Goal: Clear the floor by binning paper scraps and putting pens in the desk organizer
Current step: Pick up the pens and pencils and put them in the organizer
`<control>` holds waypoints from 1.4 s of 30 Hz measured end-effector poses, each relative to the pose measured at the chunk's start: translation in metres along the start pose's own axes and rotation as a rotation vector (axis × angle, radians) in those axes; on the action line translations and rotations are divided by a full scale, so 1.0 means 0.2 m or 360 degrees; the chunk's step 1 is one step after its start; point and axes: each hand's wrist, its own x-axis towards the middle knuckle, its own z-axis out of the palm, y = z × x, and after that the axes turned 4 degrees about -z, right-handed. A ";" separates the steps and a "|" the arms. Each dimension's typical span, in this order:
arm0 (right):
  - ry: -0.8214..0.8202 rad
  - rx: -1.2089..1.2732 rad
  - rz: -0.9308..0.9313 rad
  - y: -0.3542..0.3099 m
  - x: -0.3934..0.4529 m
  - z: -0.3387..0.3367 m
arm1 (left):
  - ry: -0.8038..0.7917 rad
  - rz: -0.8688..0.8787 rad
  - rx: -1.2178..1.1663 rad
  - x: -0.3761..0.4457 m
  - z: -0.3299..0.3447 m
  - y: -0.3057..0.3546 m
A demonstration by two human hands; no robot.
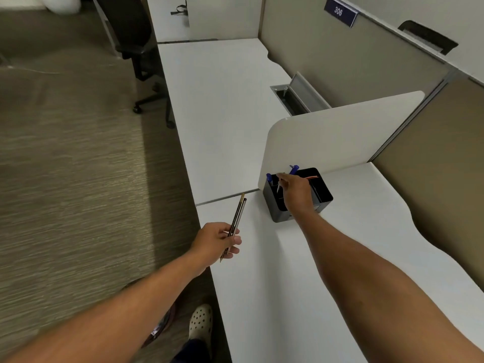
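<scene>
Nearest, at lower centre, the person's left hand (218, 241) has its fingers closed around two pens (237, 221), long axis pointing up-right toward the black organizer (297, 195) on the worktop (301, 284). Right hand (297, 191), directly over it, seemingly pinches a thin pen (279, 186) tip-down into a compartment.

Divider (340, 137) tight behind organizer (323, 197)

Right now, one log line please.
right hand: lowering pen into organizer | left hand: holding two pens | desk
</scene>
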 end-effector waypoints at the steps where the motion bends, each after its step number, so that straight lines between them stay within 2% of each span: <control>1: -0.0021 0.0003 0.0021 0.00 0.00 -0.01 | 0.0001 0.0003 -0.0002 0.00 0.00 0.00; 3: 0.0016 0.0142 0.0081 -0.01 0.00 -0.03 | -0.0003 0.0005 -0.0011 0.00 0.00 0.01; 6: 0.0328 0.0377 0.0106 -0.05 -0.06 -0.06 | -0.0015 0.0016 -0.0027 0.01 0.03 0.03; 8: 0.0419 0.0484 0.0067 -0.06 -0.15 -0.06 | -0.0034 0.0022 -0.0026 0.01 0.06 0.03; 9: 0.0353 0.0541 0.0065 -0.06 -0.21 -0.05 | -0.0049 0.0027 -0.0019 0.01 0.07 0.04; 13: -0.0225 0.0945 0.0197 -0.03 -0.46 -0.01 | -0.0148 0.0039 0.0027 0.00 0.14 0.05; 14: -0.0289 0.1011 0.0220 -0.03 -0.51 0.00 | -0.0177 0.0043 0.0061 0.00 0.15 0.05; 18: -0.0266 0.1134 0.0302 -0.02 -0.56 -0.01 | -0.0240 0.0037 0.0166 -0.01 0.20 0.05; 24: -0.0366 0.1218 0.0297 -0.05 -0.50 -0.05 | -0.0196 0.0062 0.0158 0.01 0.19 0.05; 27: -0.0229 0.1282 0.0313 -0.07 -0.42 -0.09 | -0.0094 0.0052 0.0077 0.02 0.18 0.05; 30: 0.0153 0.1192 0.0299 -0.05 -0.28 -0.16 | 0.0029 0.0064 0.0066 0.04 0.16 0.04; 32: 0.0452 0.0927 0.0239 -0.02 -0.19 -0.19 | 0.0053 0.0072 0.0091 0.04 0.15 0.03; 34: 0.0609 0.0686 0.0171 0.00 -0.13 -0.18 | 0.0047 0.0067 0.0103 0.04 0.15 0.02; 36: 0.0629 0.0591 0.0128 0.01 -0.09 -0.15 | 0.0042 0.0066 0.0112 0.04 0.14 0.01; 42: 0.0427 0.0393 0.0067 0.06 -0.03 -0.03 | 0.0080 0.0106 0.0119 0.04 0.12 0.03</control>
